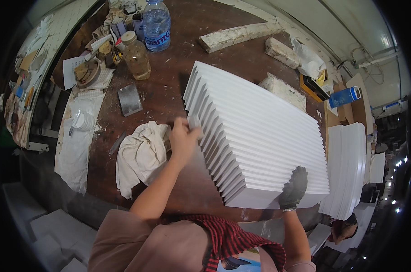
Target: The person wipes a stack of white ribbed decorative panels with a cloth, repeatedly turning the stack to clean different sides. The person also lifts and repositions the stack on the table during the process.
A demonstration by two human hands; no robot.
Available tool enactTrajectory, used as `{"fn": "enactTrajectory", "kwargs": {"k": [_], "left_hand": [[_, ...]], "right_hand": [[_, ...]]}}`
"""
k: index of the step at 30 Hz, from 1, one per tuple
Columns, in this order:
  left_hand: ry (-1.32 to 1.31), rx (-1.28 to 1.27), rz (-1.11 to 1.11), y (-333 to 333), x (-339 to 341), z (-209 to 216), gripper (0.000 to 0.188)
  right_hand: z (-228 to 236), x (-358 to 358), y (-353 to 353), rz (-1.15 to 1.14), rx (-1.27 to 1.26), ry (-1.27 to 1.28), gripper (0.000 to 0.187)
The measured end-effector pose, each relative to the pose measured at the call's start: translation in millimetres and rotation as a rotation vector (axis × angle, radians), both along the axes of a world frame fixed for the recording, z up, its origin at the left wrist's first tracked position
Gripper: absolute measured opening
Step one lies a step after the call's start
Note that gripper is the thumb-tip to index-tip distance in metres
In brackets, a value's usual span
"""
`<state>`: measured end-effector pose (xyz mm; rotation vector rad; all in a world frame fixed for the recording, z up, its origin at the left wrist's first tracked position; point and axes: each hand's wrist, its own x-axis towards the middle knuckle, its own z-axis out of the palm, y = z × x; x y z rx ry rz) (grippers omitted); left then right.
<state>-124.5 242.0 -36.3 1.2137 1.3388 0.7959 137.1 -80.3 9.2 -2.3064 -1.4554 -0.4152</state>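
Observation:
A stack of long white strips point(260, 118), side by side with a ridged top, lies across the brown table. My bare left hand point(183, 139) is closed on a small pale, semi-clear piece point(194, 123), held against or very near the strips' left ends; its exact kind is unclear. In a dark grey glove, my right hand point(295, 187) lies flat on the strips' near right corner, fingers stretched forward. Just left of my left hand a crumpled cream cloth point(142, 156) rests on the table.
Beyond the cloth lie a grey metal plate point(130, 99), a jar point(136, 56) and a water bottle point(157, 27). Rough white blocks point(285, 93) sit behind the stack. More white strips point(346, 167) stand at the right, near a blue bottle point(344, 97).

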Motion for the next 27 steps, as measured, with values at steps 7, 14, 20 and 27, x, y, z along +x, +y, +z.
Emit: {"fn": "enactTrajectory", "kwargs": {"k": [7, 14, 20, 27], "left_hand": [[0.13, 0.244, -0.049, 39.3, 9.5, 2.9, 0.031], [0.259, 0.421, 0.01, 43.9, 3.5, 17.8, 0.031], [0.453, 0.271, -0.116, 50.8, 10.8, 7.3, 0.033], [0.131, 0.379, 0.068, 80.2, 21.8, 15.0, 0.033]], "right_hand": [[-2.9, 0.2, -1.7, -0.004, 0.048, 0.039, 0.047], [-2.7, 0.4, -2.7, -0.005, 0.003, -0.003, 0.047], [-4.9, 0.4, -2.7, -0.046, 0.032, 0.097, 0.046], [-1.6, 0.3, -2.1, -0.012, 0.015, 0.013, 0.046]]}}
